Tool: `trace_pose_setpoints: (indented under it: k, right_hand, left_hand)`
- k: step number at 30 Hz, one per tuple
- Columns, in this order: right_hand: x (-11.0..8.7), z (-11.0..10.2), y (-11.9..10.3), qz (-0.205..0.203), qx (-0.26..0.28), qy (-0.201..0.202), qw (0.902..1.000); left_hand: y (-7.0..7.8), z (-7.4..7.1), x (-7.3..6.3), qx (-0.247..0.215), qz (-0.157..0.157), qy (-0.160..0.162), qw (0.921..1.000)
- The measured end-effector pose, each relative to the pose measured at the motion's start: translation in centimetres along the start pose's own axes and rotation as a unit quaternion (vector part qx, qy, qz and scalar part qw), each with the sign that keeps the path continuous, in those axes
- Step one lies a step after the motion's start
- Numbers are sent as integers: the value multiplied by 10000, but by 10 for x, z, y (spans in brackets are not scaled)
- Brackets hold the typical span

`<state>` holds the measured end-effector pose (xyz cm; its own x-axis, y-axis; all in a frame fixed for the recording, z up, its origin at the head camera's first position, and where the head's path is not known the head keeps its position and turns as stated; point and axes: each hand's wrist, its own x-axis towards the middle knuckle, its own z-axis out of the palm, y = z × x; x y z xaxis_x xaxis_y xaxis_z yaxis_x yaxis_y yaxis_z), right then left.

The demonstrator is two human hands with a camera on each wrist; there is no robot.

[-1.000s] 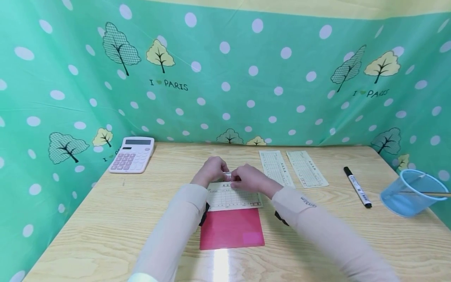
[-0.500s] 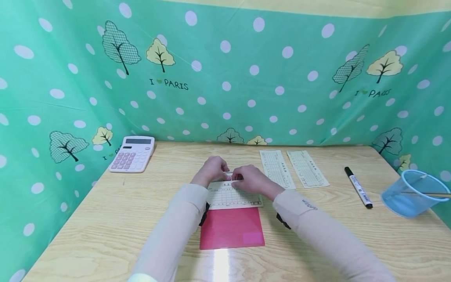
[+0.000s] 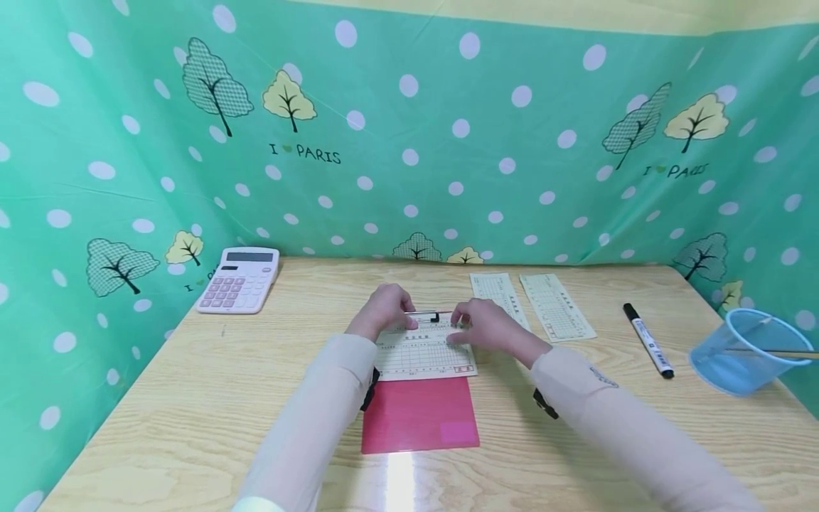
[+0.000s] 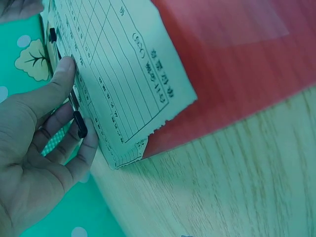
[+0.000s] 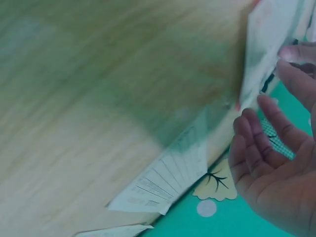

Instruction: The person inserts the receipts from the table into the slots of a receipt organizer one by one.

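Note:
A red clipboard (image 3: 419, 416) lies flat on the table, with a printed paper form (image 3: 416, 361) over its upper half. A metal clip with black ends (image 3: 436, 317) runs along the top edge of the form. My left hand (image 3: 384, 311) grips the clipboard at this clip. In the left wrist view its thumb rests beside the clip, and the other fingers curl behind a black clip end (image 4: 79, 124). My right hand (image 3: 488, 326) is just right of the form's upper corner. Its fingers are loosely bent, with nothing between them, in the right wrist view.
Two more printed slips (image 3: 558, 307) lie side by side behind my right hand. Farther right are a black-and-white marker (image 3: 649, 341) and a tilted blue pen cup (image 3: 723, 363) with a stick. A pink calculator (image 3: 239, 281) sits at back left, before a green curtain (image 3: 371, 178).
My right hand has moved off the clip to the right, its fingers spreading, which uncovers the clip's black end and the form's upper part. My left hand has stayed at the clip.

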<state>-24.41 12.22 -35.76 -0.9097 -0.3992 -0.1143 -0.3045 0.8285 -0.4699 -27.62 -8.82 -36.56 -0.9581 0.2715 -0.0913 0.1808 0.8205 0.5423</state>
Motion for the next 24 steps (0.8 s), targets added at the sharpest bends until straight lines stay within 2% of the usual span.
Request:
trace_pose_setpoints:
  k: [7,15,24]
  right_hand:
    - [-7,12,3,492,77,59,9987]
    - [-4,17,-5,553,0,252,9982]
    - [0,21,-18,892,97,70,9959]
  left_hand:
    - [1,-1,-1,-55,-19,1,10000]
    - [2,-3,-2,-58,71,-8,10000]
    - [1,-2,-3,-1,89,-60,9999]
